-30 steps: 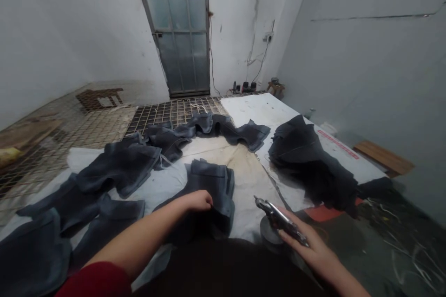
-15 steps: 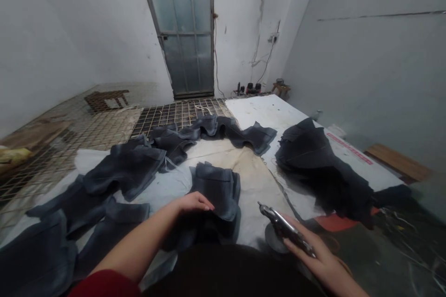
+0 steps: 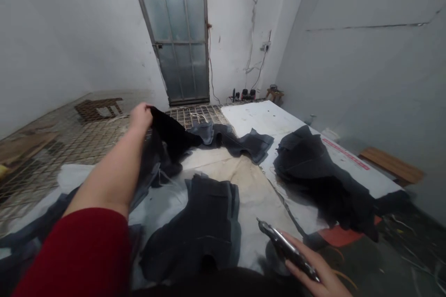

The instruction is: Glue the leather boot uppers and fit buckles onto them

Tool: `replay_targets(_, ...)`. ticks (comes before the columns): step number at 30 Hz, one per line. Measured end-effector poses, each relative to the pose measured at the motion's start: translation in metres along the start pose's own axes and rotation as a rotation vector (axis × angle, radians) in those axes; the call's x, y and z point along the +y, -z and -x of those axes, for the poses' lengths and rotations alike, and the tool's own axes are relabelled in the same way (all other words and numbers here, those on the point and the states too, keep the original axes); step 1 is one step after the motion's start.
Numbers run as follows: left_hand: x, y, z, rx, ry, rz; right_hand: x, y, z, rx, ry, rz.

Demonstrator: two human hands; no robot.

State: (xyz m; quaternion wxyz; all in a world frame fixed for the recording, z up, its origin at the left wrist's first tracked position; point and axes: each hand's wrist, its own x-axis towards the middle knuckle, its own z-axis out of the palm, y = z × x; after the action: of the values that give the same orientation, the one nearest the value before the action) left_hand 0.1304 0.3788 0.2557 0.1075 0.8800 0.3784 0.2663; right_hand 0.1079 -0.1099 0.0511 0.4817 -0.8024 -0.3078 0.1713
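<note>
My left hand (image 3: 141,117) reaches far forward and pinches the edge of a dark fabric piece (image 3: 172,131), whose corner is raised off the table. Low on the right, my right hand (image 3: 318,264) is wrapped round a silvery spray gun (image 3: 288,249), its nozzle pointing forward and left. A rounded grey part beneath the gun is partly hidden. Between the hands, nearer my body, a stack of dark fabric pieces (image 3: 205,218) lies on the pale table cover (image 3: 254,190). More dark pieces (image 3: 249,143) are spread in a row at the far side of the table.
A larger heap of dark fabric (image 3: 313,158) sits on the white board (image 3: 261,116) at right. Wire mesh (image 3: 104,141) stretches along the left. Past the table are a metal-framed door (image 3: 188,69) and a wooden bench (image 3: 390,164). An orange hose (image 3: 343,278) runs near my right hand.
My left hand has moved from the near stack forward and left, and now holds up a fabric piece from the far row. My right hand stays low with the spray gun.
</note>
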Motion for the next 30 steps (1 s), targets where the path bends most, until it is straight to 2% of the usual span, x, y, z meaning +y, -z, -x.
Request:
replay_targets(2, 0.006, 0.008, -0.014, 0.062, -0.033, -0.050, -0.001, 0.000, 0.000, 0.007, -0.010, -0.002)
replay_targets(4, 0.004, 0.001, -0.015, 0.057, -0.062, -0.107, -0.001, -0.001, -0.001, 0.008, -0.025, -0.006)
replay_targets(7, -0.017, -0.033, 0.004, -0.056, -0.062, -0.193, 0.001, -0.001, -0.004, -0.003, -0.045, -0.011)
replay_targets(12, -0.075, -0.098, 0.057, -0.296, -0.001, -0.245, 0.002, -0.002, -0.006, -0.032, -0.055, 0.022)
replay_targets(15, -0.095, -0.122, 0.086, -0.388, -0.026, -0.225, -0.005, 0.000, -0.009, -0.078, -0.049, 0.053)
replay_targets(18, -0.102, -0.128, 0.113, -0.428, -0.093, -0.163, -0.016, 0.002, -0.019, -0.165, -0.026, 0.079)
replay_targets(25, -0.124, -0.110, 0.171, -0.456, -0.152, -0.041, -0.033, -0.012, -0.069, -0.394, 0.030, 0.123)
replay_targets(27, -0.124, -0.114, 0.190, -0.503, -0.174, -0.007, -0.037, -0.019, -0.085, -0.412, 0.034, 0.153)
replay_targets(30, -0.112, -0.130, 0.217, -0.603, -0.236, 0.042, -0.044, -0.028, -0.107, -0.362, 0.014, 0.210)
